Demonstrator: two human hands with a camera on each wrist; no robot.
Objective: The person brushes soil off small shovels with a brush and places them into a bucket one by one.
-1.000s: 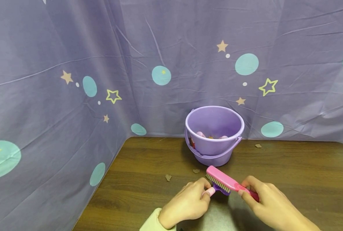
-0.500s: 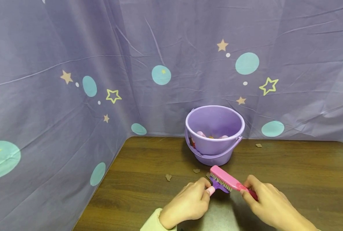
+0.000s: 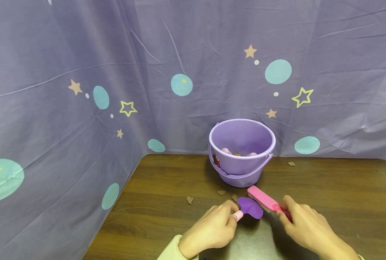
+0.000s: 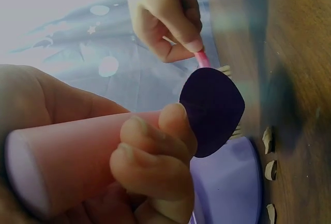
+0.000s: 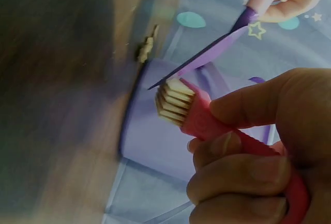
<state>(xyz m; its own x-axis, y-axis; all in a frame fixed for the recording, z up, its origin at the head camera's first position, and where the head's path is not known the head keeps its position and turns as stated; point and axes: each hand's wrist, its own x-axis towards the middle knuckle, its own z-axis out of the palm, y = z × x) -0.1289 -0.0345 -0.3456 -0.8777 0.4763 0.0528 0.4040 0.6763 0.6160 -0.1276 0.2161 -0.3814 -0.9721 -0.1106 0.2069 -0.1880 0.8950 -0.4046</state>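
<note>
My left hand [image 3: 210, 227] grips the pink handle of a small toy shovel [image 3: 250, 207]. Its purple blade is raised above the table, and no flake shows on its visible face. A pink brush [image 3: 263, 198] is held by its handle in my right hand [image 3: 306, 224]. In the right wrist view its pale bristles [image 5: 173, 102] are close by the shovel blade's tip [image 5: 170, 76]; whether they touch, I cannot tell. Several thin brown flakes [image 3: 190, 199] lie on the table, one of them [image 3: 234, 198] just beyond the shovel blade.
A purple bucket [image 3: 241, 168] stands beyond my hands, its handle hanging down in front. Pink rounded pieces [image 3: 226, 150] show partly inside it. The wooden table [image 3: 167, 177] ends at a purple star-patterned cloth [image 3: 212, 108]. Another flake [image 3: 291, 164] lies right of the bucket.
The brush has moved right, from over the shovel blade to its right edge. The shovel has turned so more of its blade's face shows. My left hand has hardly moved; the bucket stays.
</note>
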